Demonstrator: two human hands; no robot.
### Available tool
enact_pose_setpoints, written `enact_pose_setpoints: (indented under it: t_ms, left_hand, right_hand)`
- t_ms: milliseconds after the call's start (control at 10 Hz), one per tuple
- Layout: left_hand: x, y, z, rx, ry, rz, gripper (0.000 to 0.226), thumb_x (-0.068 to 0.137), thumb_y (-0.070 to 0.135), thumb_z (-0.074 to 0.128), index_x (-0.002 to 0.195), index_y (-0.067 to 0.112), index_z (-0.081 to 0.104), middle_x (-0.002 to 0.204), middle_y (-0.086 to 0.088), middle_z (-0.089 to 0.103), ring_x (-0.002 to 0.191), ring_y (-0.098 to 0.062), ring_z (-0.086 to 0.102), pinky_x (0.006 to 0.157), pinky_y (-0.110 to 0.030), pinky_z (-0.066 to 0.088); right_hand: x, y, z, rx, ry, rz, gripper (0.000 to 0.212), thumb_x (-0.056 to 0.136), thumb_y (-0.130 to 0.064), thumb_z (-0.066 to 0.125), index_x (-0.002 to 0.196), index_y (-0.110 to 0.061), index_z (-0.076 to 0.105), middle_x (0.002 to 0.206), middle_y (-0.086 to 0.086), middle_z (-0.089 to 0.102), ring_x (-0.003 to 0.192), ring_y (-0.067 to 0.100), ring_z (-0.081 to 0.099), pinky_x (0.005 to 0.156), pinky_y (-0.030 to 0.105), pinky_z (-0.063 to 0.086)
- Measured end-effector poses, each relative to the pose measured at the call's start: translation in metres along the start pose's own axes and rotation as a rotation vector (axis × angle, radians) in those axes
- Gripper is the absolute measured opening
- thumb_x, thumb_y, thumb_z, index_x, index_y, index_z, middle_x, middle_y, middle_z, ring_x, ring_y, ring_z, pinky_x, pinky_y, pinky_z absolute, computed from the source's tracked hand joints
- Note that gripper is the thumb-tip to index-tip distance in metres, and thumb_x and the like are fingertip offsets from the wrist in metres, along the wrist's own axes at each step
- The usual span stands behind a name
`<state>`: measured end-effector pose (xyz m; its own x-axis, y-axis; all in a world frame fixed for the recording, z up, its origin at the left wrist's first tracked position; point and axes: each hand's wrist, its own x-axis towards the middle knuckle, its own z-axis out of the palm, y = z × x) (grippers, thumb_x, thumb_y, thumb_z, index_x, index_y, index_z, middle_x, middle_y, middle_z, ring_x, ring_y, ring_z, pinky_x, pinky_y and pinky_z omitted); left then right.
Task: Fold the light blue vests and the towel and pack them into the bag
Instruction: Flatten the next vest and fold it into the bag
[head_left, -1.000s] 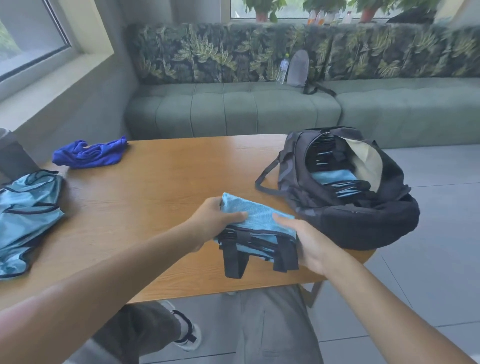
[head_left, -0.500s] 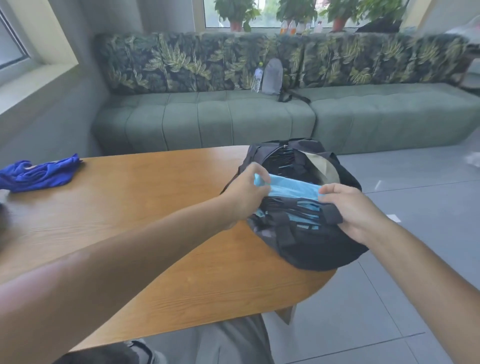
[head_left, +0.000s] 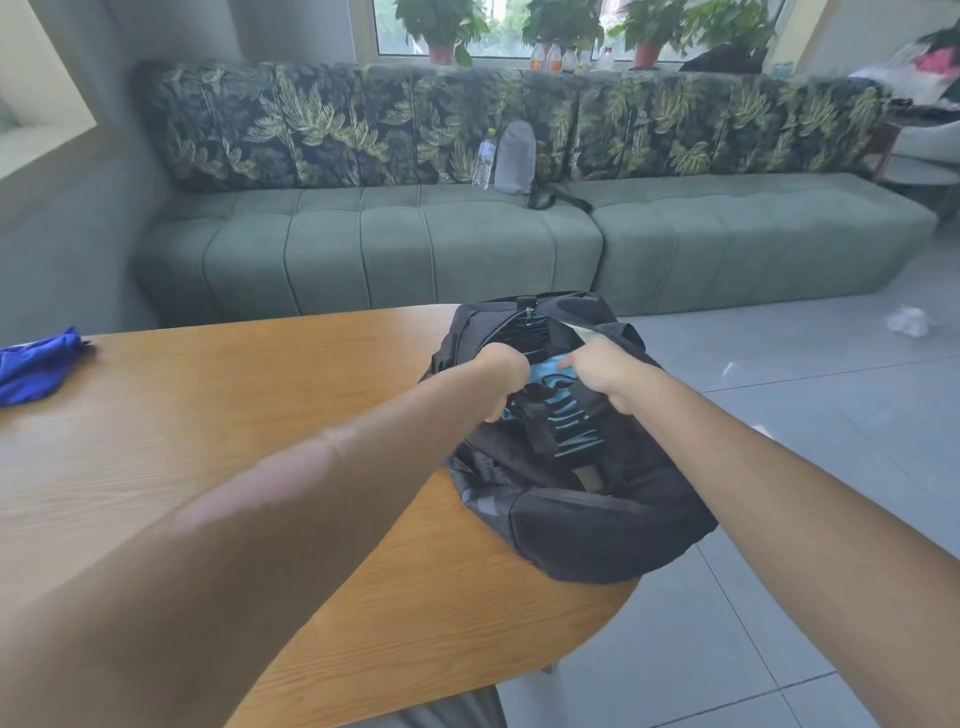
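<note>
A black bag (head_left: 582, 525) lies open at the right end of the wooden table (head_left: 208, 426), partly over its edge. Both my hands reach into its mouth. My left hand (head_left: 501, 376) and my right hand (head_left: 602, 371) each grip one end of a folded light blue vest (head_left: 561, 415) with black trim, held low inside the opening. My fingertips are hidden by the fabric and the bag. A dark blue crumpled cloth (head_left: 36, 364) lies at the table's far left edge.
A green sofa (head_left: 467, 244) with a leaf-patterned back runs behind the table; a water bottle (head_left: 484, 158) and a grey pouch (head_left: 515, 158) stand on it. Grey tiled floor lies to the right, with a crumpled white scrap (head_left: 908, 321) on it.
Both hands carried the folded vest from the table's near edge up over the bag and pushed it down into the opening. The view swung right, so the unfolded vest at left is out of sight.
</note>
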<state>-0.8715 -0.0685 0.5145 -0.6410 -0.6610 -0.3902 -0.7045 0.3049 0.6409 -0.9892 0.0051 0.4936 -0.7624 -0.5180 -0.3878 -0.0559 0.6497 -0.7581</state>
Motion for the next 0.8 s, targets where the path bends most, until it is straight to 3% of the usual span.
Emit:
enact_pose_setpoints:
  t_ms: [100,200,300,400,500,600,700,800]
  left_hand:
    - [0.013,-0.005,0.010,-0.158,-0.002,-0.107,0.043,0.108,0.010,0.035,0.151,0.005,0.041,0.111,-0.007,0.042,0.064,-0.011,0.036,0.030,-0.016,0.035]
    - [0.015,-0.015,0.019,0.258,-0.097,0.015,0.017,0.106,0.018,0.051,0.122,0.016,0.052,0.088,0.000,0.041,0.084,-0.021,0.042,0.063,-0.020,0.039]
    - [0.036,-0.036,0.033,0.338,0.002,0.076,0.031,0.102,0.006,0.048,0.131,0.005,0.059,0.100,-0.005,0.053,0.094,-0.022,0.047,0.078,-0.026,0.046]
    - [0.030,-0.041,0.038,0.460,-0.053,0.088,0.046,0.098,0.004,0.049,0.144,0.011,0.049,0.120,-0.015,0.049,0.093,-0.027,0.050,0.091,-0.035,0.051]
    - [0.021,-0.037,0.038,0.635,-0.018,0.125,0.047,0.096,0.009,0.052,0.142,0.016,0.051,0.102,-0.009,0.050,0.089,-0.028,0.053,0.074,-0.036,0.048]
    - [0.005,-0.032,0.033,0.783,0.045,0.151,0.036,0.097,0.013,0.054,0.132,0.013,0.056,0.104,-0.008,0.058,0.097,-0.030,0.061,0.072,-0.034,0.043]
    - [-0.005,-0.033,0.033,0.859,0.116,0.241,0.029,0.098,0.012,0.054,0.126,0.011,0.057,0.097,-0.006,0.051,0.096,-0.029,0.061,0.071,-0.036,0.041]
    - [-0.020,-0.043,0.034,0.902,0.198,0.342,0.025,0.101,0.014,0.051,0.124,0.013,0.059,0.103,-0.007,0.062,0.101,-0.031,0.066,0.068,-0.036,0.038]
  right_hand:
    - [0.028,0.014,0.002,-0.031,0.005,-0.020,0.037,0.104,-0.012,0.048,0.139,-0.005,0.057,0.147,0.019,0.049,0.130,0.033,0.049,0.091,0.032,0.036]
    - [0.030,0.029,0.000,-0.173,-0.042,0.011,0.035,0.102,-0.016,0.056,0.136,-0.006,0.061,0.144,0.019,0.050,0.120,0.033,0.052,0.092,0.033,0.039]
    - [0.032,0.043,-0.003,-0.288,-0.069,-0.044,0.035,0.106,-0.011,0.044,0.132,-0.015,0.067,0.143,0.015,0.052,0.111,0.031,0.052,0.092,0.031,0.040]
    - [0.023,0.041,0.001,-0.659,-0.019,-0.201,0.039,0.100,-0.004,0.044,0.134,-0.014,0.062,0.141,0.012,0.053,0.121,0.034,0.055,0.097,0.034,0.044]
    - [0.009,0.034,0.011,-0.950,0.125,-0.497,0.025,0.092,-0.006,0.058,0.116,-0.008,0.060,0.122,0.012,0.055,0.108,0.034,0.058,0.081,0.038,0.048]
    - [0.004,0.040,0.022,-0.977,-0.007,-0.610,0.026,0.100,-0.017,0.049,0.123,-0.011,0.060,0.127,0.013,0.054,0.113,0.040,0.058,0.091,0.046,0.051]
    - [0.001,0.054,0.021,-0.966,-0.122,-0.567,0.045,0.107,-0.033,0.034,0.152,-0.028,0.038,0.163,0.014,0.024,0.139,0.042,0.040,0.110,0.051,0.040]
    - [-0.005,0.064,0.013,-0.831,-0.222,-0.750,0.044,0.107,-0.049,0.027,0.148,-0.042,0.040,0.168,-0.001,0.016,0.151,0.030,0.024,0.120,0.049,0.028]
